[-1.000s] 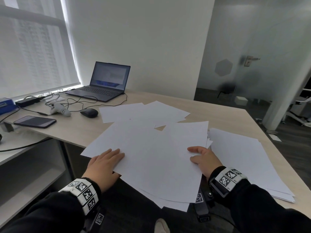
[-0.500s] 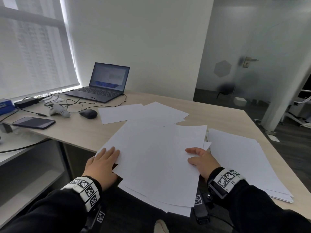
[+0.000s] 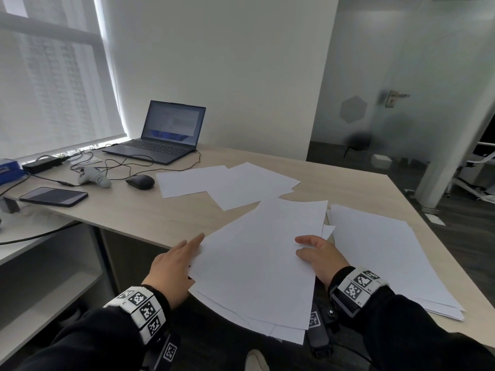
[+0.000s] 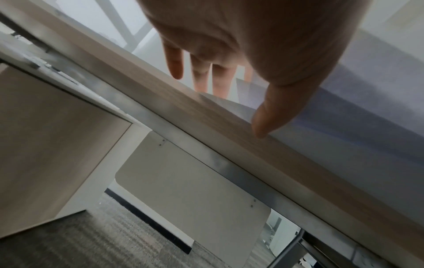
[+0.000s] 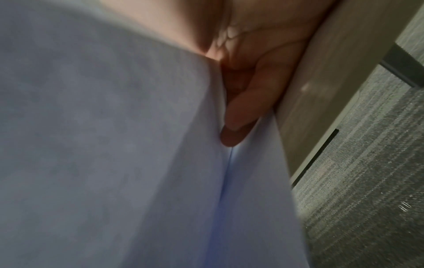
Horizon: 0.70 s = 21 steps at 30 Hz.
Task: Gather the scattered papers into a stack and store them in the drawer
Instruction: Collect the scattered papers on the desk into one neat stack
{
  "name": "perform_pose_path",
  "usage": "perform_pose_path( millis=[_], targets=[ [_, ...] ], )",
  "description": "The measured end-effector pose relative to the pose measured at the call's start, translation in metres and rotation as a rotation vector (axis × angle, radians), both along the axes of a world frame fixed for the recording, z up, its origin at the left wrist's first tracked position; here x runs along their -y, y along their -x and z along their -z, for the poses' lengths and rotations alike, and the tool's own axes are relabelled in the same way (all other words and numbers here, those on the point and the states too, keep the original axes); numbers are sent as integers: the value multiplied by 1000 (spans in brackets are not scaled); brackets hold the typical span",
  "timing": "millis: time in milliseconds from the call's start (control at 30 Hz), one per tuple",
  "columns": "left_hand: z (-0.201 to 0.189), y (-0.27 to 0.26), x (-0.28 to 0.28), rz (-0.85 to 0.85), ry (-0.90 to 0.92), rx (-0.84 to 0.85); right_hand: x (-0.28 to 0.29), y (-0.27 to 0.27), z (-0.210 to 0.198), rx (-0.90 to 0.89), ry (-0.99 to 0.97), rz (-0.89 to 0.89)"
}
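Both hands on the sheaf (image 3: 257,263), which hangs over the near edge of the desk (image 3: 150,210). Left hand (image 3: 174,266) lies flat with straight fingers against the sheaf's left edge, nothing pinched. Right hand (image 3: 320,254) pinches the right edge: thumb on top, fingers (image 5: 243,112) curled beneath the sheets. Two loose sheets (image 3: 227,183) lie beyond the sheaf, towards the laptop (image 3: 163,135). Another pile (image 3: 385,253) sits just right of the sheaf. No drawer in view.
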State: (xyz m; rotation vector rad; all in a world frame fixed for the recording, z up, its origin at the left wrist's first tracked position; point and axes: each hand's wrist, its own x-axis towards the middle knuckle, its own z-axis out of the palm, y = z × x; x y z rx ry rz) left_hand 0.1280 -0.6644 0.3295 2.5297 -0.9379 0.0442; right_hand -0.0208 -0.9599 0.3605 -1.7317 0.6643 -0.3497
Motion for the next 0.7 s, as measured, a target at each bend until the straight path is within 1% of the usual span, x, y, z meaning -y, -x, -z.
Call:
perform_pose_path(
  millis=[67, 200, 267, 400, 467, 533, 600, 700],
  targets=[
    [-1, -1, -1, -4, 13, 6, -1, 1, 0, -13, 13, -2],
    [-4, 8, -2, 14, 4, 109, -1, 1, -5, -31, 44, 3],
    [-4, 13, -3, 45, 0, 190, -2, 2, -8, -31, 69, 9],
    [-4, 24, -1, 267, -60, 370, -1, 4, -14, -38, 99, 34],
    [-6, 28, 3, 369, -108, 413, -1, 6, -15, -52, 110, 44],
    [-6, 29, 8, 425, -151, 405, -2, 8, -16, -59, 108, 30],
    [-4, 27, 11, 436, -132, 370, -3, 12, -17, -70, 115, 4],
    [-6, 22, 15, 410, 66, 309, 0, 23, -18, -75, 191, 26]
  ],
)
